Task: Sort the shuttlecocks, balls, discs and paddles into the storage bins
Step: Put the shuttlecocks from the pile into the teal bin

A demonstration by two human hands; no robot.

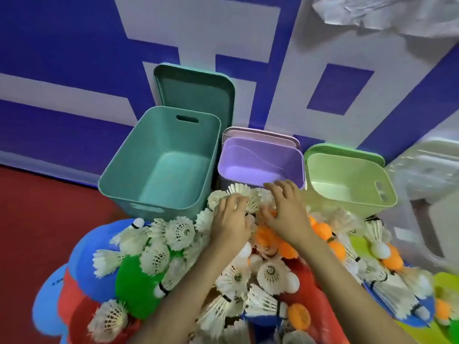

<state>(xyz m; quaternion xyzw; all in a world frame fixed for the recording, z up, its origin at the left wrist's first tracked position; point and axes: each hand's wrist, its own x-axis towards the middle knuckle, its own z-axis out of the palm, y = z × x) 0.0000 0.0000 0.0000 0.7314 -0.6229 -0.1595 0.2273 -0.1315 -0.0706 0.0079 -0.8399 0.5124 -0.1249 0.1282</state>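
Centrally, both hands work the far edge of the mixed pile, where a bunch of shuttlecocks (248,198) lies directly under and just beyond the fingertips. Their feathered skirts fan outward past the fingers toward the bins; the cork ends are hidden beneath the palms.

The purple bin (285,157) stands straight ahead of this bunch, its near rim just beside the feathers. The teal bin (173,175) stands ahead and to the left, the green bin (347,170) ahead and to the right. All three show bare floors where their insides are visible.

The left hand (231,219) has its fingers curled down onto the shuttlecocks and appears to grip them from the left side. The right hand (285,212) reaches a little farther forward and lies nearer the purple bin. Its fingers are bent over the top of the same bunch, with the thumb tucked low beside an orange ball (265,235). Whether this hand has a firm hold or merely rests on the feathers cannot be told.

Judged from this layout, the coming move is a short lift forward over a near rim. More shuttlecocks, orange and white balls, and coloured discs (134,281) lie unsorted nearer the person.
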